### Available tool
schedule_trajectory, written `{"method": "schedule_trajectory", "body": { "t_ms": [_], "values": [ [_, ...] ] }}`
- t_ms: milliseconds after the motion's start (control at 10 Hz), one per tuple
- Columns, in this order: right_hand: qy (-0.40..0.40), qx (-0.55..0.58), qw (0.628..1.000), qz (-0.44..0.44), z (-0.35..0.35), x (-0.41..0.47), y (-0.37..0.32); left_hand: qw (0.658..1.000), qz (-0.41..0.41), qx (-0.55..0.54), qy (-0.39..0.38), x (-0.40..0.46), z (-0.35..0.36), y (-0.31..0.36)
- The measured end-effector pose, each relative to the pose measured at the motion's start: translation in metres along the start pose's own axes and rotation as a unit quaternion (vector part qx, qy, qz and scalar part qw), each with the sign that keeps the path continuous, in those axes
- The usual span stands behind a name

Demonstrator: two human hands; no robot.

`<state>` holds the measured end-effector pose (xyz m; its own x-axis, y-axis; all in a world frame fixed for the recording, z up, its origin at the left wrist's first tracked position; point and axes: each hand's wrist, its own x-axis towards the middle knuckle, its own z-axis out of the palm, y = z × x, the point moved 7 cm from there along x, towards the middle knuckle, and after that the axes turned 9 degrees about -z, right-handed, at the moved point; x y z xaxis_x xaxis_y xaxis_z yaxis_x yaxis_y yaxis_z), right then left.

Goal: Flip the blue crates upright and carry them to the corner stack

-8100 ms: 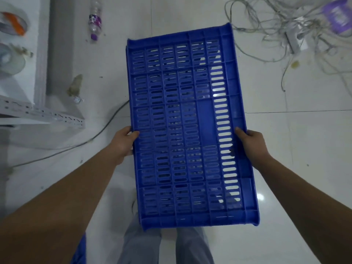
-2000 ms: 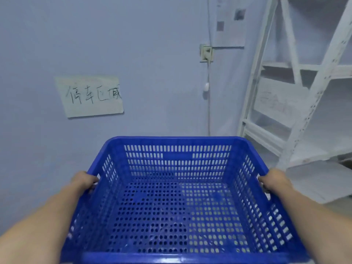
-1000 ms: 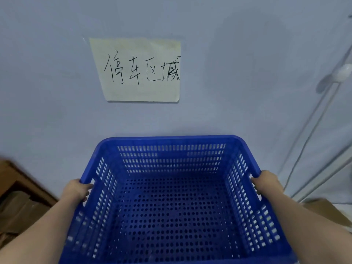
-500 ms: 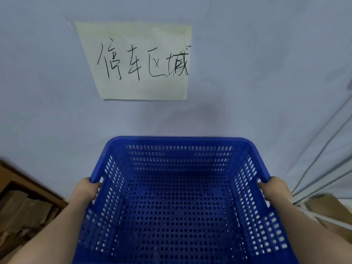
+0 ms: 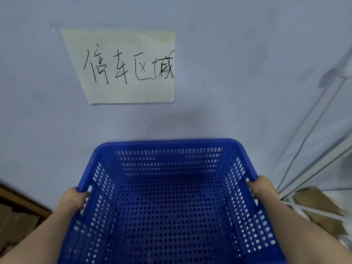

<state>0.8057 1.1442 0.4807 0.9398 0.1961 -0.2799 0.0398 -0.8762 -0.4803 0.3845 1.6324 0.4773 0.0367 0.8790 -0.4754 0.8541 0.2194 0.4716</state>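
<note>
A blue perforated crate [image 5: 167,143] is upright, its open side facing me, and it fills the lower middle of the head view close to a pale wall. My left hand [image 5: 73,199] grips its left rim. My right hand [image 5: 262,189] grips the right rim. The crate is empty inside. What lies beneath it is hidden by its floor.
A paper sign [image 5: 123,67] with handwritten characters is stuck on the wall ahead. Brown cardboard and a wooden edge [image 5: 17,212] lie at lower left. Cables [image 5: 308,130] run down the wall at right above a cardboard box [image 5: 320,206].
Seconds ago I held the crate upside down over the floor. It is upright, and since a second ago I have come closer to the wall, with the sign larger and the crate a little lower.
</note>
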Motion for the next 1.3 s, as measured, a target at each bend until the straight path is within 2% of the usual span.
{"method": "schedule_trajectory", "body": {
  "t_ms": [400, 800, 1000, 1100, 1200, 1300],
  "values": [
    [0.009, -0.02, 1.0, -0.013, -0.002, -0.001, -0.004, 0.999, 0.036, -0.003, 0.016, 0.0, 0.001, 0.003],
    [0.023, -0.062, 0.998, -0.009, -0.003, 0.001, -0.006, 0.998, 0.033, 0.037, 0.038, 0.0, 0.0, 0.005],
    [0.01, -0.076, 0.997, -0.014, -0.004, -0.007, -0.007, 0.998, 0.019, 0.057, 0.021, -0.002, -0.001, 0.002],
    [-0.002, -0.097, 0.995, -0.008, -0.002, -0.011, -0.015, 0.995, 0.005, 0.103, -0.002, -0.007, -0.002, 0.008],
    [0.025, -0.163, 0.984, -0.07, -0.003, -0.014, -0.057, 0.974, 0.068, 0.208, 0.055, -0.024, -0.01, 0.047],
    [0.005, -0.163, 0.974, -0.154, -0.005, -0.023, -0.118, 0.949, 0.18, 0.245, 0.089, -0.06, -0.015, 0.111]
  ]
}}
